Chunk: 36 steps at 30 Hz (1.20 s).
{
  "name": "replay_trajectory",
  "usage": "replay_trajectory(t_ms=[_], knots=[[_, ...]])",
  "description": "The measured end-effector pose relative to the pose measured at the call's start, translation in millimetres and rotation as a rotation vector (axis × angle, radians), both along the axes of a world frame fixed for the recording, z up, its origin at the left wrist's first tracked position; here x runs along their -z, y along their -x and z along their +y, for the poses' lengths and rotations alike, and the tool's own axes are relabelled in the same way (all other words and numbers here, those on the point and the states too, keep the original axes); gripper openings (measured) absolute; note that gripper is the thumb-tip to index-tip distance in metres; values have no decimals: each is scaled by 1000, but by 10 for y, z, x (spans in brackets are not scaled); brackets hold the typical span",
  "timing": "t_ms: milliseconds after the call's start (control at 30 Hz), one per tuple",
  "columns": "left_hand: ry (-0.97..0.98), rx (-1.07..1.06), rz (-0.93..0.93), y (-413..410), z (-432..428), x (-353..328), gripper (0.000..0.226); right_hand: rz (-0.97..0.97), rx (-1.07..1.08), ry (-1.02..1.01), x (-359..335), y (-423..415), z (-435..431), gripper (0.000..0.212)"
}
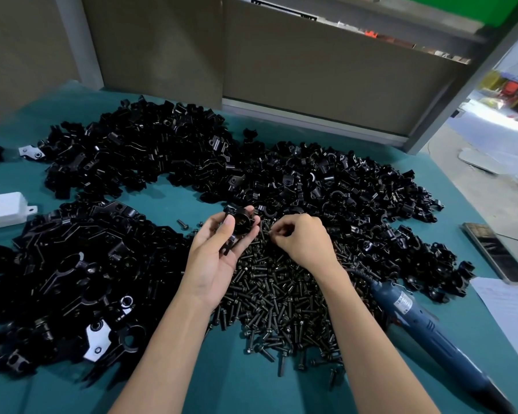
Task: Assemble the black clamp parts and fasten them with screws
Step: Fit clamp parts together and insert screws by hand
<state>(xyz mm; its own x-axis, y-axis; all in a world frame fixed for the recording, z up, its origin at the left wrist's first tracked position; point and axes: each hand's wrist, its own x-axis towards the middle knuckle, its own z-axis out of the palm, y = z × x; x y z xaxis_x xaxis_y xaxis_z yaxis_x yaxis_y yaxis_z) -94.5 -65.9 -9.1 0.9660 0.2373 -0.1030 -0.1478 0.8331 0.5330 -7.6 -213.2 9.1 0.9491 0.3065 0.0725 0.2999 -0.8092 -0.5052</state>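
My left hand (219,258) holds a black clamp (240,223) palm up, thumb and fingers curled round its ring. My right hand (299,240) hovers just right of it, over the pile of black screws (269,300), with fingertips pinched together near a small screw; what it pinches is too small to tell for sure. Heaps of black clamp halves lie behind (335,186) and at the back left (138,147). Larger black bracket parts (72,270) are piled at the left.
A blue electric screwdriver (431,327) lies on the teal table (228,380) at the right. A white box (3,209) sits at the left edge. A dark flat bar (491,249) and white paper (512,306) lie at far right.
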Motion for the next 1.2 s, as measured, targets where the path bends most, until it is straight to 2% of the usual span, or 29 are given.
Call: replay_trajectory(t_ms=[100,233,300,367,600,800,1000,1100,1200], knots=[[1,-2,-3,1,12,-2,30,0,3,-53,-11,0,-12,3],[-9,-2,-2,5,3,-7,27,-38,16,-379,-95,65,-43,7],[-34,4,1,-4,-6,-2,24,-107,-35,-546,-190,130,-9,11],[-73,12,8,-7,-11,7,24,-174,-113,-629,-284,197,60,14],[-193,37,8,10,-8,29,25,-273,-258,-537,-354,321,241,14],[-241,39,-19,19,-47,16,22,-204,-299,-532,-389,322,169,17],[-349,54,-26,30,-62,11,14,-146,-252,-569,-375,317,148,15],[-417,36,-12,37,-59,26,9,-180,-239,-528,-339,329,160,14],[-417,31,-15,39,-58,11,16,-242,-230,-503,-330,356,177,16]])
